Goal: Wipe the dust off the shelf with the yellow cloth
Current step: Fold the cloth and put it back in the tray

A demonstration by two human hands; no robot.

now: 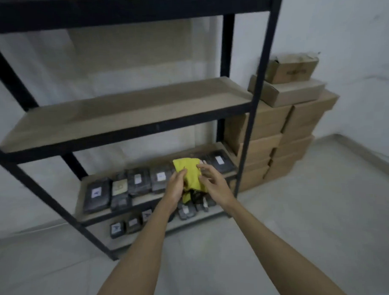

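Observation:
A black metal shelving unit with wooden boards stands against the wall; its middle shelf (pixel 126 114) is bare wood. In front of the lower shelves, both my hands hold the yellow cloth (pixel 190 173), bunched up between them. My left hand (pixel 176 187) grips its left side with curled fingers. My right hand (pixel 210 182) pinches the right edge with thumb and fingertips. A strip of the cloth hangs down below my hands.
Several dark wrapped packets with white labels (pixel 115 189) lie on the two lower shelves. Stacked cardboard boxes (pixel 283 131) stand to the right of the unit against the wall. Pale tiled floor (pixel 302 220) spreads in front.

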